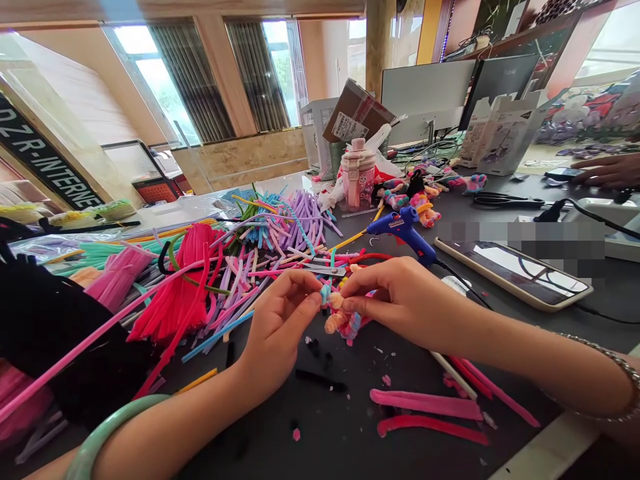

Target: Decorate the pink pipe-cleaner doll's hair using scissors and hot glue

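The left hand (280, 323) and the right hand (400, 297) meet over the middle of the bench (270, 433), thumb and fingertips pinched narrow on a small fuzzy piece (337, 301); the left has its light blue end, the right its peach side; more peach, blue and pink fuzz shows just below, though whether it is all joined I cannot tell. Just behind the fingertips lie the silver blades of the scissors (323, 268); beyond the right hand are a blue glue gun (400, 230) and, to its right, a phone (515, 273) lying screen up. Nearer the person, below the right forearm, lie a pink strip (425, 403) and a red strip (433, 427), side by side; dark scraps (320, 380) are strewn below the held piece. To the left are bundled stems, red (173, 293), black (60, 333) and, farther back, purple (306, 217); a pink bottle (357, 177) stands behind; at the right edge, another person's hand (610, 170) is near a second phone (563, 174).
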Demonstrator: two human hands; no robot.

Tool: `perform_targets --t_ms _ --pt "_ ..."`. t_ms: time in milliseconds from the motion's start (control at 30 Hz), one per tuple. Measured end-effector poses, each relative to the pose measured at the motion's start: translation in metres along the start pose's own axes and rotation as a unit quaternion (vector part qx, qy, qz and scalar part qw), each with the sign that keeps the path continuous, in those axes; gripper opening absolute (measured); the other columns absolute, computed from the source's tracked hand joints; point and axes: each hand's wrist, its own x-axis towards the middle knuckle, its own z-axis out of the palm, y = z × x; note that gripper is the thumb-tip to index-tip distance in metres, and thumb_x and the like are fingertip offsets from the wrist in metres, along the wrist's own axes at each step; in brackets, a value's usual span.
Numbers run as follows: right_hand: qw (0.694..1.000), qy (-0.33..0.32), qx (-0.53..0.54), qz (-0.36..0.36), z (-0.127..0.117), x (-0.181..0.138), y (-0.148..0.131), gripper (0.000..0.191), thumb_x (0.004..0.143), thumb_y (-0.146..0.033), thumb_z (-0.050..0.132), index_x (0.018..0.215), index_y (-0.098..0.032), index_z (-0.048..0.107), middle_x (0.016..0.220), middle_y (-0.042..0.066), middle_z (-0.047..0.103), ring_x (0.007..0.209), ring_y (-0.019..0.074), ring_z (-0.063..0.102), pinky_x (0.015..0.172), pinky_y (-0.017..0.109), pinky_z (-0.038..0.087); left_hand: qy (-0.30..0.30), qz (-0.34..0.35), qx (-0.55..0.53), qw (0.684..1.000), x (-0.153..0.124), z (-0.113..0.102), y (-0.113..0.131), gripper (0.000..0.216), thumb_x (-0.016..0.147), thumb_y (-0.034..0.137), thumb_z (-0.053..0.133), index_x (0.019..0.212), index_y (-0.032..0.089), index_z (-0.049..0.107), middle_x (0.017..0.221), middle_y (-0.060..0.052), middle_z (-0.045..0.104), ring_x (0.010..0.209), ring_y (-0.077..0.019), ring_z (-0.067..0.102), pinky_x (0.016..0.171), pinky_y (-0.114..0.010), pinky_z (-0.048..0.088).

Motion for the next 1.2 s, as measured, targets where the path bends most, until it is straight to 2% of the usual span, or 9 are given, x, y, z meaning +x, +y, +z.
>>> perform_targets --t_ms 200,567,967,1200 --pt "1.000 0.007 0.023 -0.010 0.0003 -0.0006 0.0019 0.019 0.084 -0.024 0.056 0.078 -0.019 0.073 0.070 0.002 0.073 0.064 0.0150 0.065 0.063 0.025 0.049 -0.009 0.005 0.004 1.000 0.0000 0.0004 -0.0009 0.005 0.079 0.022 0.060 0.080 0.017 0.059 0.076 -0.001 0.055 0.071 -0.0122 0.051 0.065 -0.023 0.042" --pt "1.000 0.000 0.016 -0.001 -0.0006 -0.0016 -0.0009 0.019 0.084 -0.024 0.055 0.079 -0.017 0.072 0.070 0.002 0.072 0.060 0.0131 0.062 0.059 0.023 0.046 -0.017 0.004 0.010 1.000 0.0001 0.0004 0.0006 0.005 0.079 0.022 0.061 0.081 0.018 0.060 0.077 -0.001 0.056 0.071 -0.0125 0.051 0.063 -0.023 0.043" --pt "1.000 0.005 -0.007 -0.004 -0.0012 -0.0022 -0.0015 0.021 0.086 -0.023 0.053 0.079 -0.018 0.072 0.070 0.002 0.073 0.063 0.0133 0.064 0.059 0.023 0.045 -0.013 0.035 0.045 0.998 0.0007 0.0021 0.0039 0.004 0.078 0.016 0.059 0.079 0.019 0.061 0.074 0.000 0.057 0.068 -0.0109 0.053 0.062 -0.020 0.044" --pt "1.000 0.003 -0.012 -0.007 -0.0018 -0.0026 -0.0001 0.021 0.086 -0.024 0.053 0.082 -0.018 0.073 0.071 0.002 0.073 0.066 0.0136 0.065 0.060 0.023 0.045 0.002 0.045 0.088 0.995 0.0023 0.0025 0.0055 0.003 0.078 0.018 0.060 0.077 0.020 0.062 0.070 0.001 0.056 0.063 -0.0121 0.049 0.058 -0.023 0.040"
